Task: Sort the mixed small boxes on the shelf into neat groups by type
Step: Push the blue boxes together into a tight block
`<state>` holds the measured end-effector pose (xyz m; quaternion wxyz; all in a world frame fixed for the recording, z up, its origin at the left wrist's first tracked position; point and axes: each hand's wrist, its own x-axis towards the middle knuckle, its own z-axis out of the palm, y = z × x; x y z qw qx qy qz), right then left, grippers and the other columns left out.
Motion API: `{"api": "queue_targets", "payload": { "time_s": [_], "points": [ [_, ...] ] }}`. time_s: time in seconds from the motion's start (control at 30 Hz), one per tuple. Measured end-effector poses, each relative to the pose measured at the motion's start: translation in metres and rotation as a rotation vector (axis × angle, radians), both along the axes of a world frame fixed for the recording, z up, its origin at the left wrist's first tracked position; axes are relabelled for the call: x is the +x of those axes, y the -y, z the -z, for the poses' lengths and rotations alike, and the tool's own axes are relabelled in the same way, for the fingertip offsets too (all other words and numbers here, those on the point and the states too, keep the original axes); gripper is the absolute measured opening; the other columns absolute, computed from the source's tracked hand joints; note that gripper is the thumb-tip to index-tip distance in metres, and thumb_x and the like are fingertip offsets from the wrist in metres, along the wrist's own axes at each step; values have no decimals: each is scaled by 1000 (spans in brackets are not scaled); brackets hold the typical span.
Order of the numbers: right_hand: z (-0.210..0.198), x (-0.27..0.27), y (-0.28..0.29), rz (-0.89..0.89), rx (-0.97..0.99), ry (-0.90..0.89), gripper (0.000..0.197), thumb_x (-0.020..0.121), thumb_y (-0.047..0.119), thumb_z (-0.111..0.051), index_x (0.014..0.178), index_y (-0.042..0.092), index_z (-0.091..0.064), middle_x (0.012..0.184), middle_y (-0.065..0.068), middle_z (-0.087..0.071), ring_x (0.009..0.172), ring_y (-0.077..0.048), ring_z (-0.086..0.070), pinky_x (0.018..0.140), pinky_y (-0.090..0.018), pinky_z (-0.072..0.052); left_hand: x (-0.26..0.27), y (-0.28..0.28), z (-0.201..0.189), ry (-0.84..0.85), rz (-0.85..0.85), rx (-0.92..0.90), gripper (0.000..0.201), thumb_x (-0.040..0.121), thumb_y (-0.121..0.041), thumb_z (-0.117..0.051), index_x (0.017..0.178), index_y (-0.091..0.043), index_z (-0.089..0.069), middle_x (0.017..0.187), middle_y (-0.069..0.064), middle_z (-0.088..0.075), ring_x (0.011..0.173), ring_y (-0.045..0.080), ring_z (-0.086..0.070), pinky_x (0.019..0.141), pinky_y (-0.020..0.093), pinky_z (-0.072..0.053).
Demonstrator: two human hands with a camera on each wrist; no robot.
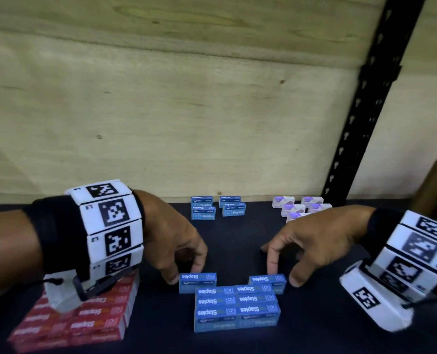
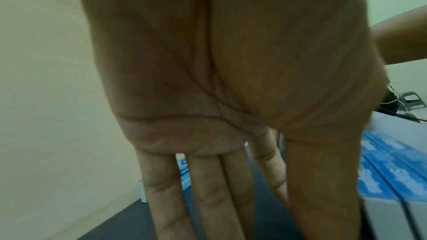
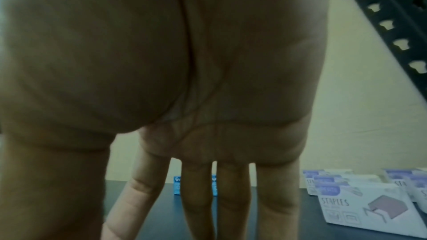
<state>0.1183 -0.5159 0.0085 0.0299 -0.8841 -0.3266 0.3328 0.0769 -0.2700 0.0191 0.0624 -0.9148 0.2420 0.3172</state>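
Note:
A neat block of blue staples boxes (image 1: 236,306) lies at the front middle of the dark shelf (image 1: 238,241). Two more blue boxes sit at its back corners. My left hand (image 1: 186,274) pinches the left one (image 1: 198,279), thumb at its left end and fingers behind it. My right hand (image 1: 283,277) rests its index fingertip on top of the right one (image 1: 266,280), and the thumb stands just off that box's right end. In both wrist views the fingers (image 2: 208,198) (image 3: 196,207) point straight down, and the touched boxes are hidden.
Red staples boxes (image 1: 84,320) form a flat group at the front left, under my left wrist. At the back stand small blue boxes (image 1: 203,209) and white-and-purple boxes (image 1: 299,206) (image 3: 360,205). A black slotted upright (image 1: 365,111) rises at the right, against a plywood back wall.

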Motion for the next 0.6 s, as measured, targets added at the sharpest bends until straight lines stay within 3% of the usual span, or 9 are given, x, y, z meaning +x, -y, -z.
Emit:
{"api": "queue_targets", "payload": {
  "time_s": [0.13, 0.23, 0.3, 0.37, 0.5, 0.6],
  "points": [
    [-1, 0, -1, -40, 20, -6, 30, 85, 31, -74, 112, 44, -67, 131, 6, -64, 123, -3, -56, 105, -29, -44, 0, -1, -1, -20, 19, -5, 33, 91, -29, -64, 121, -41, -55, 111, -20, -59, 81, -5, -52, 68, 14, -37],
    [-1, -1, -5, -69, 48, -33, 28, 90, 27, -71, 115, 37, -68, 109, 12, -71, 84, 9, -59, 80, -13, -43, -1, 0, -3, -29, 37, 1, 33, 91, -32, -64, 120, -44, -54, 119, -14, -58, 91, 2, -55, 75, 19, -41],
    [-1, 1, -6, -79, 52, -27, 27, 91, 27, -70, 117, 36, -68, 95, 19, -70, 75, 10, -57, 73, -7, -39, -2, 1, -3, -39, 48, 2, 33, 91, -33, -64, 120, -45, -54, 118, -13, -59, 93, 3, -56, 79, 21, -44],
    [-2, 2, -7, -88, 52, -22, 26, 92, 27, -69, 117, 36, -68, 86, 25, -66, 74, 12, -57, 71, -5, -39, -3, 2, -3, -43, 51, 9, 33, 91, -34, -64, 120, -46, -53, 116, -12, -60, 98, 6, -58, 83, 25, -45],
    [-2, 0, -12, -104, 50, -19, 25, 93, 29, -68, 117, 37, -67, 99, 20, -70, 86, 8, -60, 81, -13, -43, -4, 5, -2, -37, 61, 47, 33, 92, -37, -62, 120, -49, -50, 110, -9, -63, 96, 10, -59, 82, 29, -47],
    [-1, -2, -16, -114, 47, -12, 25, 93, 28, -67, 117, 37, -67, 100, 17, -71, 85, 6, -60, 82, -14, -44, -5, 5, -1, -40, 55, 58, 32, 93, -38, -60, 120, -49, -49, 108, -6, -65, 95, 11, -60, 81, 29, -47]
  ]
}}
